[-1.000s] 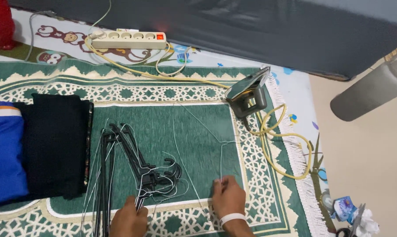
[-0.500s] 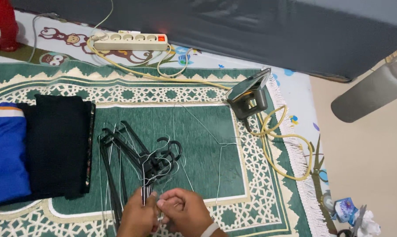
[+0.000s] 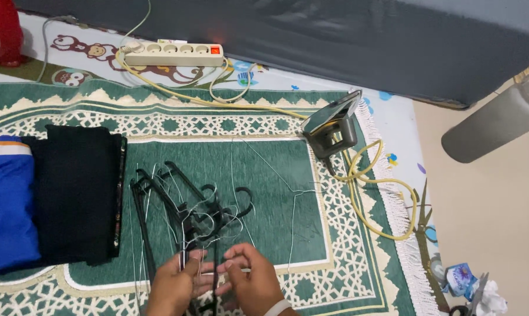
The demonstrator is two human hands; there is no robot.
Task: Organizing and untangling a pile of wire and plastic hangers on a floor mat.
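Two bare hands meet at the near edge of a green prayer rug with a cream lattice border (image 3: pixel 159 126): the left hand (image 3: pixel 170 287) has its fingers closed round the lower ends of a bundle of black plastic and thin wire clothes hangers (image 3: pixel 185 213), and the right hand (image 3: pixel 252 281), a white band at its wrist, pinches the same bundle from the other side, fingertips curled in. That bundle fans out from the hands across the rug's plain green middle, hooks pointing toward its far side. Just right of the bundle, a single thin wire hanger (image 3: pixel 276 175) lies flat and apart. Left of the bundle, a folded black cloth (image 3: pixel 74 193) rests on the rug, with a folded blue garment (image 3: pixel 7 205) touching it further left. Beyond the rug's far right corner stands a grey clothes iron (image 3: pixel 331 126), its yellow cord (image 3: pixel 387 193) looping along the rug's fringe. Past the far edge lies a cream power strip (image 3: pixel 173 54).
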